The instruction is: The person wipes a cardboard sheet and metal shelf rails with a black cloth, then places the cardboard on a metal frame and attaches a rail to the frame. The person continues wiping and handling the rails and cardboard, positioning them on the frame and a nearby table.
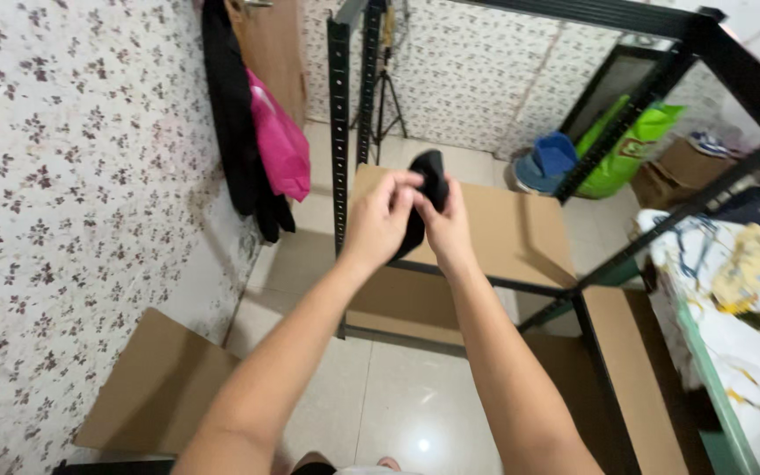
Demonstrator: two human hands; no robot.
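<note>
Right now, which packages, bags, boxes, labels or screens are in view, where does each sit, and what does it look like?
Green bag: far right on the floor, behind the rack post; bright green, printed patch.
Pink bag: hanging on the left wall; soft, magenta.
Cardboard box: right of the green bag; brown.
Flat cardboard sheet: leaning low on the left wall; brown.
No screens visible.

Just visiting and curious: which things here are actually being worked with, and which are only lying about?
In use: left hand, right hand, black sock.

Lying about: pink bag, black metal shelf frame, cardboard sheet, tripod, green bag, blue basin.
</note>
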